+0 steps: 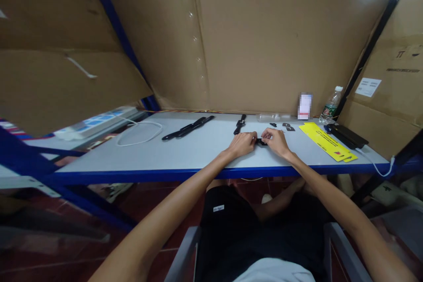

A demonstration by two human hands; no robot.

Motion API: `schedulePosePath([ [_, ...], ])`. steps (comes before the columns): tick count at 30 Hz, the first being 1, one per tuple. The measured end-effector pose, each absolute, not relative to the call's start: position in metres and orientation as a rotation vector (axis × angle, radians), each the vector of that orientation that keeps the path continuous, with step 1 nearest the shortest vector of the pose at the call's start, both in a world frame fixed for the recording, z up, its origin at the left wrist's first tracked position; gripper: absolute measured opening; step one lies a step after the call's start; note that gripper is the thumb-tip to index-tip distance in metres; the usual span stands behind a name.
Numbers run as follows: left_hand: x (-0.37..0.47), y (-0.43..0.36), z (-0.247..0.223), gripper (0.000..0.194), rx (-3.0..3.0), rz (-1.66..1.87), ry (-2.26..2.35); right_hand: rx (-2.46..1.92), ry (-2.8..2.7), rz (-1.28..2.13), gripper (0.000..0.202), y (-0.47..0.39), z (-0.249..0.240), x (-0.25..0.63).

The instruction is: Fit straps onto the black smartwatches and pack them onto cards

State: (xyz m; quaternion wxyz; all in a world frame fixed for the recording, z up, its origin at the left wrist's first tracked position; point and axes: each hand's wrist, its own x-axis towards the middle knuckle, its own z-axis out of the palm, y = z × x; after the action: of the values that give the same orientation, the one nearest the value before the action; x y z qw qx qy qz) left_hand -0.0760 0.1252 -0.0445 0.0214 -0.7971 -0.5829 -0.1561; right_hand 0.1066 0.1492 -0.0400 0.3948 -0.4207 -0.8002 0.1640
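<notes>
Both hands meet over the light table, near its front edge, at a small black part (261,142). My left hand (243,143) has its fingers closed on the part's left end. My right hand (275,141) is pinched above the right side of the same part; whatever lies between its fingertips is too small to make out. Behind my left hand lies a short black strap-like piece (240,124). Long black blade-shaped pieces (188,128) rest further left. Beyond my right hand are small dark flat pieces (288,127) and a little black piece (272,124).
A yellow printed sheet (322,141) lies at the right, beside a black case (346,135) with a white cable. A water bottle (328,108) and a propped phone (304,106) stand at the back. Cardboard (247,44) walls the table. A white cable (140,134) loops at the left.
</notes>
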Motion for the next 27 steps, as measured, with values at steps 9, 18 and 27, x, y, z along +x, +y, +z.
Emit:
schedulePosePath([
  [9, -0.076, 0.123, -0.044, 0.031, -2.474, -0.53, -1.777, -1.035, -2.051, 0.354, 0.017, 0.152, -0.05, 0.105],
  [18, -0.075, 0.123, -0.043, 0.031, -2.49, -0.541, -1.8, -0.963, -2.208, 0.368, 0.019, 0.149, -0.038, 0.108],
  [27, -0.075, 0.123, -0.044, 0.032, -2.481, -0.499, -1.783, -0.856, -2.404, -0.016, 0.022, 0.145, -0.041, 0.111],
])
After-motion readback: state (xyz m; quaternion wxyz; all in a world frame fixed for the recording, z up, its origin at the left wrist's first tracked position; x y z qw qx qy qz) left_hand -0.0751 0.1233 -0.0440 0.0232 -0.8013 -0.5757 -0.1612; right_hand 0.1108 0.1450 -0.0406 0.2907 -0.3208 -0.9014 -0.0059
